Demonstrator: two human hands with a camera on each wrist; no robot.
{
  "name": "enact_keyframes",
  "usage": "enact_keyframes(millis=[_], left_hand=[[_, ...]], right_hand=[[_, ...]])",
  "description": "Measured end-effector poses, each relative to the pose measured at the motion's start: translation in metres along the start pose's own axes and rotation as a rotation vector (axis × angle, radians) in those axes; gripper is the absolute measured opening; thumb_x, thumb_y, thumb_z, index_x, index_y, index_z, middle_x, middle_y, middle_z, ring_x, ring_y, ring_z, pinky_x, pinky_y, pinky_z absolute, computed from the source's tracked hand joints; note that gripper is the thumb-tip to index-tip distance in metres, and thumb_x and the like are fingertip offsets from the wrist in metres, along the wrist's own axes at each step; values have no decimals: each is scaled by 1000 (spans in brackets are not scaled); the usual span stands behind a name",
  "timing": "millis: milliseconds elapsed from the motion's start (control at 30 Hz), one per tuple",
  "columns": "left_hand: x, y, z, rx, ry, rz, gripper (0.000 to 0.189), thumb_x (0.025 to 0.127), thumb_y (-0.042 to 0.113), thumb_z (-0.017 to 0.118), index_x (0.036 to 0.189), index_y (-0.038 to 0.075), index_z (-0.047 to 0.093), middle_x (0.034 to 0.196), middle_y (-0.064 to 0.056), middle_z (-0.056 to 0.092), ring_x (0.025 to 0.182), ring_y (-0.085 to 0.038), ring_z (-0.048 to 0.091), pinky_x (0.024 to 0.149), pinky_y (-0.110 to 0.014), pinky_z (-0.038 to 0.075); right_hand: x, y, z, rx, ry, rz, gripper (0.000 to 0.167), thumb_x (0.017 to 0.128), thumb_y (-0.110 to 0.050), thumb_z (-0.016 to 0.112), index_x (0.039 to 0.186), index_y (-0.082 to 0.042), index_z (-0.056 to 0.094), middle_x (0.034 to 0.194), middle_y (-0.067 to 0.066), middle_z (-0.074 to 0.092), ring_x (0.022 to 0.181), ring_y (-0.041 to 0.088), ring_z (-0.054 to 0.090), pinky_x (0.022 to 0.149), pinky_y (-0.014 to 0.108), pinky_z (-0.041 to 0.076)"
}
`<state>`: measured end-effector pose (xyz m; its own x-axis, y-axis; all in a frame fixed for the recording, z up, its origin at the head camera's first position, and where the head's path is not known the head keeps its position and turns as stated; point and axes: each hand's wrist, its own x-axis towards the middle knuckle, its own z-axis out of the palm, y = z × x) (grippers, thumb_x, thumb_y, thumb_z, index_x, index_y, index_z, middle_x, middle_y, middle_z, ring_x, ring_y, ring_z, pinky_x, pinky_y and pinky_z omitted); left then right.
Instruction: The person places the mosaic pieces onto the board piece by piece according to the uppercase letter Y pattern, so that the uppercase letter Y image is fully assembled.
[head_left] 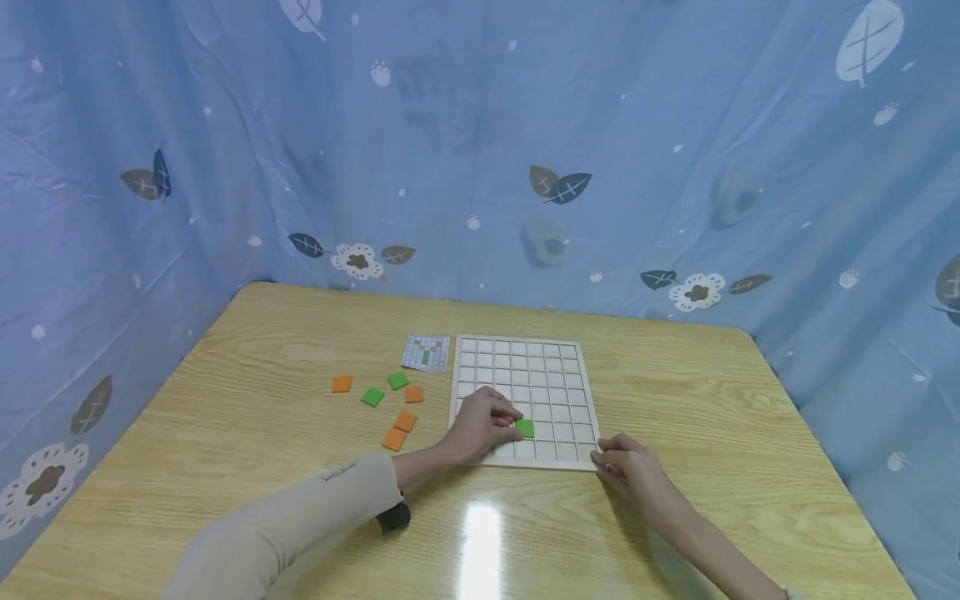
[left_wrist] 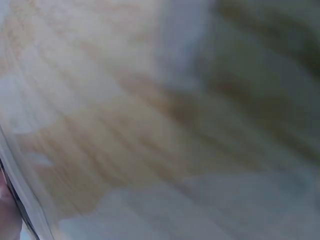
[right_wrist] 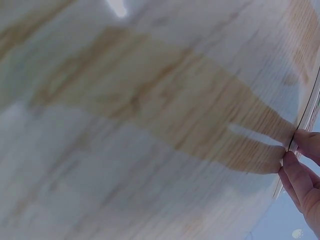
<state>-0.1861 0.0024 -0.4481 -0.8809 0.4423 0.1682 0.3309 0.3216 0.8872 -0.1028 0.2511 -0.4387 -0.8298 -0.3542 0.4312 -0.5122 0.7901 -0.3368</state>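
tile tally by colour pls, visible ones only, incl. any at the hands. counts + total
Orange tiles: 4, all on the table
Green tiles: 3, two on the table, one at the left hand's fingertips, over the grid board
Total: 7

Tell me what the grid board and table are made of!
The grid board looks like matte, pale wood, by its beige, glare-free rim; plastic is possible. The table seems glossy wood or wood-look laminate: grain and bright glare show.
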Motion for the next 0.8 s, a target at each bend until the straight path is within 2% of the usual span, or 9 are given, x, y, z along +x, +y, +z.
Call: enact_keyframes(millis=[200, 367, 600, 800], left_hand=[[3, 0, -1, 19, -12, -10, 23, 70, 4, 84, 89, -3, 74, 88, -5, 56, 80, -11, 53, 67, -14, 50], [4, -2, -7, 8, -48, -18, 23, 72, 5, 83, 92, -1, 75, 87, -3, 60, 80, -9, 58, 69, -15, 50], [0, -1, -28, -59, -81, 12, 14, 82, 4, 75, 96, 0, 74, 95, -10, 69, 82, -14, 66, 72, -20, 54], [-11, -4, -48, -134, -106, -16, 19, 87, 9, 71, 103, -1, 72, 105, -11, 69, 87, -15, 66, 75, -23, 54]], right_hand=[[0, 0, -1, 4, -17, 21, 14, 69, 12, 78, 80, 3, 74, 88, 19, 65, 69, 23, 66, 60, 16, 54], [1, 0, -1, -1, -19, 16, 14, 69, 11, 79, 79, 2, 74, 87, 18, 65, 69, 22, 66, 60, 15, 53], [1, 0, -1, 1, -17, 0, 15, 68, 11, 79, 78, 2, 74, 87, 18, 65, 69, 23, 66, 59, 17, 54], [1, 1, -2, 3, -31, 4, 16, 68, 12, 79, 78, 1, 74, 87, 18, 65, 69, 22, 66, 59, 16, 54]])
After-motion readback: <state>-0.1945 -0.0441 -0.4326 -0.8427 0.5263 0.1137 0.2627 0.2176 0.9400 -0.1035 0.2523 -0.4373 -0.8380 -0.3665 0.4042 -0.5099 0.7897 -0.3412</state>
